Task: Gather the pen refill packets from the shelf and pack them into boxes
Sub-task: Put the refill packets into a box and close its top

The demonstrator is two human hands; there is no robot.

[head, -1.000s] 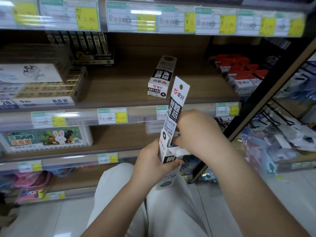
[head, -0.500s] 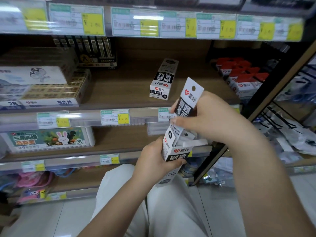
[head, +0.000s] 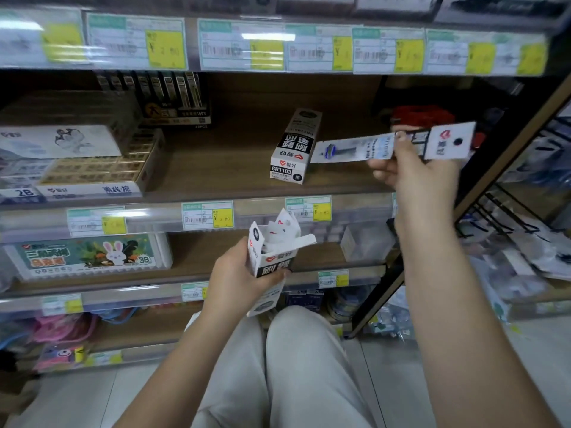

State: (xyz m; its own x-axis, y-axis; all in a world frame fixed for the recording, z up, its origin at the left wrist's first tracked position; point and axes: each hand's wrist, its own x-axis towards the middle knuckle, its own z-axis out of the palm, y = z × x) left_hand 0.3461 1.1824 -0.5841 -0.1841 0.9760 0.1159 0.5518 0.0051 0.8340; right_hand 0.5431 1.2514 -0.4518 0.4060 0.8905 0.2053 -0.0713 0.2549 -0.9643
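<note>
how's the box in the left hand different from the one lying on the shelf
The black-and-white cardboard box in the left hand is held upright; the matching box on the wooden shelf lies flat. The held box's top flaps are open, with white packet tops sticking out; the shelf box looks closed. The left hand grips one; nothing touches the other. Both share the same red-heart branding.

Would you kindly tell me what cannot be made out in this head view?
- How many packets are in the open box gripped by the left hand: its walls and flaps hide the inside.
- Print on the refill packet pinched by the right hand: motion blur.
- Top-shelf price tags: blurred.
- Red boxes: behind packet and hand.
</note>
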